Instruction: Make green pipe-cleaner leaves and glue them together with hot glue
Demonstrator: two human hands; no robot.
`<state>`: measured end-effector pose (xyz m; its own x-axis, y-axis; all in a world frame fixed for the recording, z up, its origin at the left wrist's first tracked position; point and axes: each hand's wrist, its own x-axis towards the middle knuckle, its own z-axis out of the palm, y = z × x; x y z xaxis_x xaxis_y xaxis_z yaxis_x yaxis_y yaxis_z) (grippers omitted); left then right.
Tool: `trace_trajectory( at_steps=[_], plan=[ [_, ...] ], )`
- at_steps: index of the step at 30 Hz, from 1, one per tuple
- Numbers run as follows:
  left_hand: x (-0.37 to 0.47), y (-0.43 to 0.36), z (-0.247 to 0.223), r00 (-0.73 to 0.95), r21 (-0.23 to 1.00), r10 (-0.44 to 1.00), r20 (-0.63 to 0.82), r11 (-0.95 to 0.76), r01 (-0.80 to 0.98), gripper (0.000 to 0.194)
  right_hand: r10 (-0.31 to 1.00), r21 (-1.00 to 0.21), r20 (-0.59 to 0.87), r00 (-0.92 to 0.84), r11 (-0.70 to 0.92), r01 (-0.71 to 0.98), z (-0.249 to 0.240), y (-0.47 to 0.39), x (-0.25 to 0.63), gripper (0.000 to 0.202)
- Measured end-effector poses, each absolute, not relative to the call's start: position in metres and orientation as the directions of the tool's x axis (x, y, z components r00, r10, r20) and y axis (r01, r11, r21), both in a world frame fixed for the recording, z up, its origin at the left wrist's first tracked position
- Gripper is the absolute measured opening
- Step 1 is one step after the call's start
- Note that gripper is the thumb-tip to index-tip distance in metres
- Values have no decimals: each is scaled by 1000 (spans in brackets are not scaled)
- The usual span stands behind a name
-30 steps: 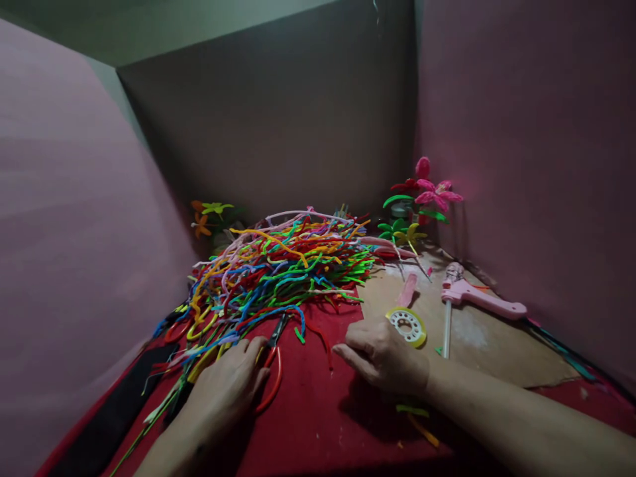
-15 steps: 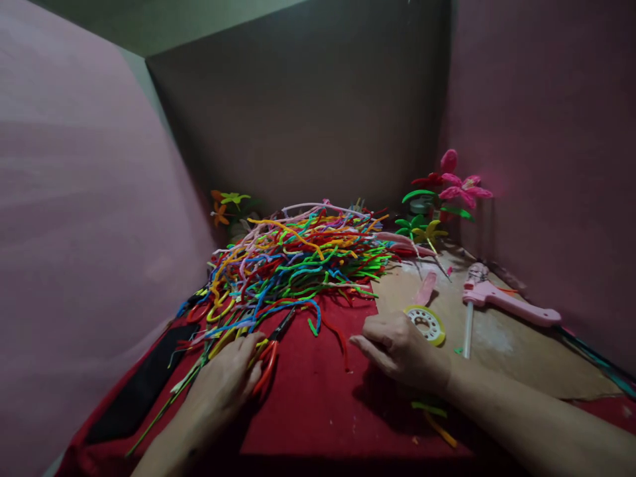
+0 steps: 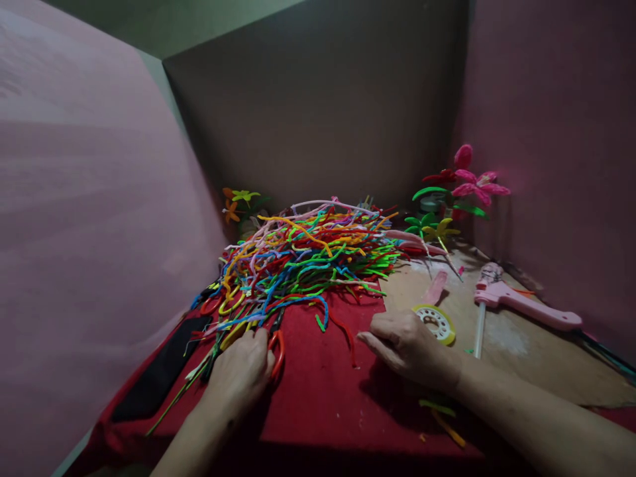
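Observation:
My left hand (image 3: 242, 366) is closed at the orange-handled scissors (image 3: 278, 354), its fingers curled against the handle loops. The dark blades point away toward a large heap of colourful pipe cleaners (image 3: 318, 252). My right hand (image 3: 407, 344) hovers over the red cloth (image 3: 318, 397) with thumb and fingers pressed together. Whatever it may be pinching is hidden or too small to name. Just behind that hand lies a yellow-rimmed white tape spool (image 3: 436, 324). A loose red pipe cleaner (image 3: 348, 338) curves down between the two hands.
A pink glue gun (image 3: 527, 305) with a glue stick rests on a brown board (image 3: 551, 368) at right. Pipe-cleaner flowers (image 3: 479, 187) stand behind it. A flat black object (image 3: 159, 371) lies at left. Green and orange offcuts (image 3: 447, 424) sit near the front edge.
The scissors have turned more upright, their blades swinging left, with my left hand moving at the handles. My right hand keeps nearly the same pose. The whole view has shifted slightly.

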<state>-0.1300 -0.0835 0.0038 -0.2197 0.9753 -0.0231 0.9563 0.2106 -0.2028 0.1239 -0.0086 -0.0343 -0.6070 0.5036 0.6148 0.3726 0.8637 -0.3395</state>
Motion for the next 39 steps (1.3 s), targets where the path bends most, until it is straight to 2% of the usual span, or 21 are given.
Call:
trace_trajectory(
  at_steps=[4,9,16,19,23,25,30,39],
  plan=[
    [-125,-75,-1,-206,-339,978,28,204,919,29,509,-339,598,-619,861,380,-35,-9,124,31],
    [-128,-65,-12,-190,-378,974,124,224,898,30,546,-270,489,-681,837,477,-29,-3,126,27],
    [-128,-65,-6,-175,-331,973,152,217,918,30,593,-158,280,-755,804,573,-16,13,146,7],
    [-121,-64,6,-166,-241,976,143,197,950,31,568,-123,225,-792,823,555,-14,14,155,15],
    [-109,-40,18,-95,-111,988,119,108,988,31,562,-140,185,-807,827,544,-12,14,163,19],
    [-104,-18,21,-42,-83,992,116,52,995,30,570,-153,177,-802,821,550,-13,15,164,22],
    [-93,29,15,-11,-134,1000,24,14,991,30,561,-143,213,-800,828,542,-17,19,163,29],
    [-89,35,-3,54,-175,998,18,-50,983,27,583,-153,333,-741,809,568,-17,11,138,14]
  ],
)
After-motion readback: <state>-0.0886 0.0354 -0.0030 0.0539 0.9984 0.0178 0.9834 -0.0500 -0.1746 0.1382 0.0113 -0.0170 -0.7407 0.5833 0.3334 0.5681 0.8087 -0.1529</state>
